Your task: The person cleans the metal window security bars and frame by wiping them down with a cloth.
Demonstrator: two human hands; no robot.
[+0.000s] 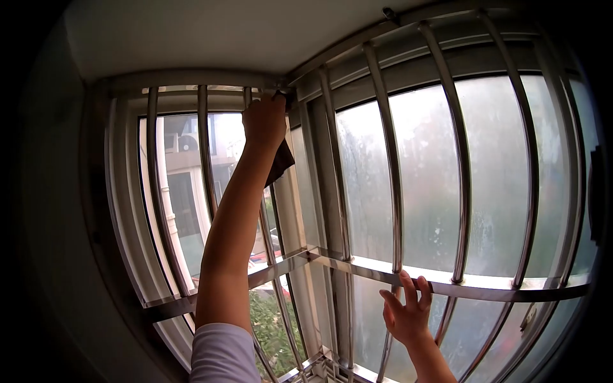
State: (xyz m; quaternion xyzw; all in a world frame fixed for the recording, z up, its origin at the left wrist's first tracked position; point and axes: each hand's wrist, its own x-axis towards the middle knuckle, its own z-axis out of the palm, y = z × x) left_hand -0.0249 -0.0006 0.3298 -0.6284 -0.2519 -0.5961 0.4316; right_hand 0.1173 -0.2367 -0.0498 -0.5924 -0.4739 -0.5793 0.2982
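Observation:
My left hand [264, 120] is raised to the top corner of the metal window bars, its fingers wrapped round a dark cloth [281, 165]. Part of the cloth hangs below the hand, beside the corner post. Lower on the right, my right hand [407, 311] touches the horizontal metal rail [434, 285] with its fingertips, the fingers apart and nothing held. A vertical bar [393, 185] rises from the rail just above that hand.
Frosted panes [421, 159] stand behind the bars on the right. Through the left window show a building [185, 191] and green plants [271, 325]. The ceiling [191, 38] lies close above, and a dark wall [51, 223] is at the left.

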